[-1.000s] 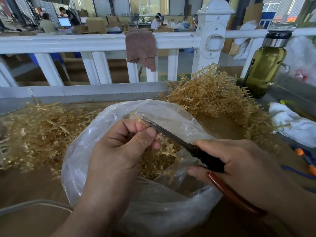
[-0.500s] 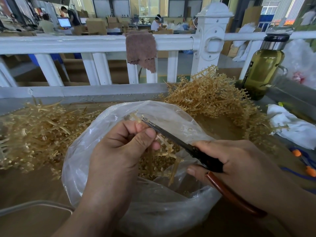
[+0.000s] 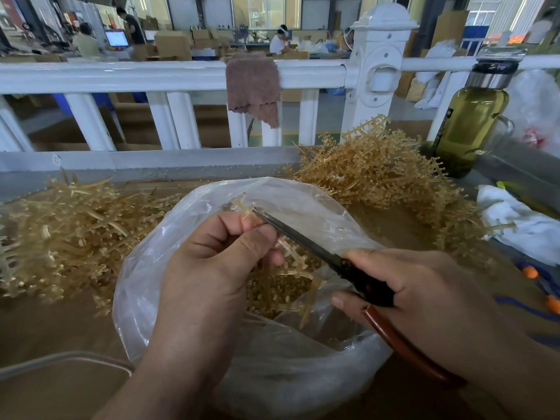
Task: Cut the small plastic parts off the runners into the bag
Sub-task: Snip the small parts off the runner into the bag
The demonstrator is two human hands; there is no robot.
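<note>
The runner (image 3: 241, 205), a pale tan plastic sprue with small parts along its branches, stands nearly upright over the open mouth of the clear bag (image 3: 306, 198). The left hand (image 3: 212, 268) comes up from the lower edge with its back to the camera and pinches the runner between the thumb and the curled forefinger. The runner's top sticks out just above the knuckles, while its lower length hangs past the thumb down into the bag. The right hand (image 3: 430, 289) reaches in from the right, its fingers wrapped round the handles of the snips (image 3: 306, 241), one red-brown handle trailing back under the palm. The dark blades slant up and to the left, their tips touching the runner right above the left forefinger; the blades lie close together, though whether they have bitten through cannot be told. Loose cut parts (image 3: 272, 291) lie inside the bag, below both hands. One heap of runners (image 3: 66, 234) lies left of the bag, another (image 3: 378, 174) behind it to the right.
</note>
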